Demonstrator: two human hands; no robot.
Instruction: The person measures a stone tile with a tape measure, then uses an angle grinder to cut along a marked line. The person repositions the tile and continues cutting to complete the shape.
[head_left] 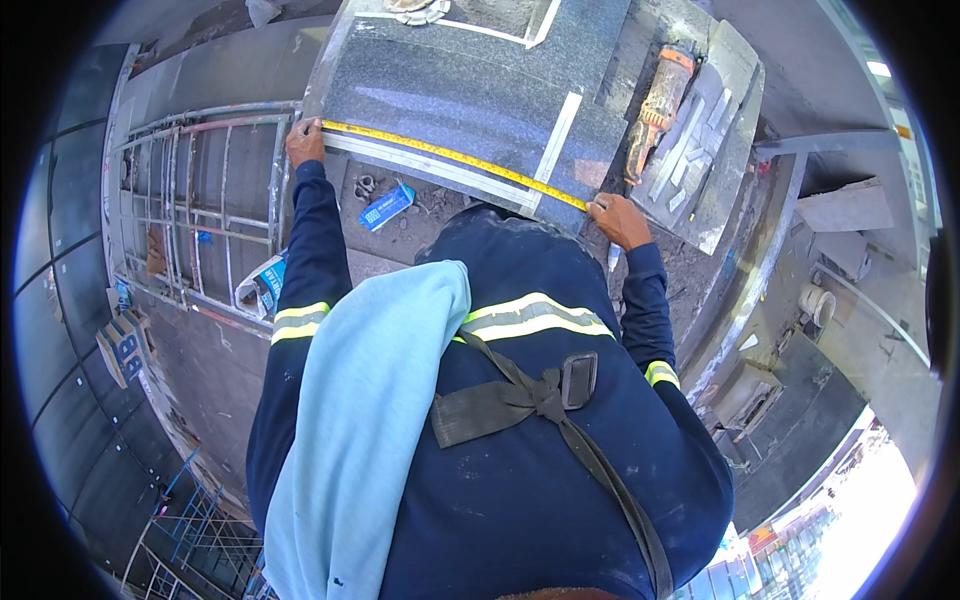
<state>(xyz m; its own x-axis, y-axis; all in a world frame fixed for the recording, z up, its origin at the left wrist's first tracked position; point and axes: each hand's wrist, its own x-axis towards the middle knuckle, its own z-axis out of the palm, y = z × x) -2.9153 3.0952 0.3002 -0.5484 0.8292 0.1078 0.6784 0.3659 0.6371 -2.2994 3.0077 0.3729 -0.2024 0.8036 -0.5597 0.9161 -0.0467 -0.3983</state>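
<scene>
A yellow tape measure is stretched in a slant across a dark grey stone slab. At the slab's left edge my left hand is closed on one end of the tape. My right hand grips the tape near the slab's right front corner; its fingers are partly hidden. White strips run along the slab's near edge, just below the tape, and another white strip crosses toward the far side. A small pale-tipped object shows below my right hand; its kind is unclear.
Right of the slab lie a dusty orange power tool and several cut stone strips. A blue packet is on the rubble by my legs. A metal frame stands left, a whitish bucket far right.
</scene>
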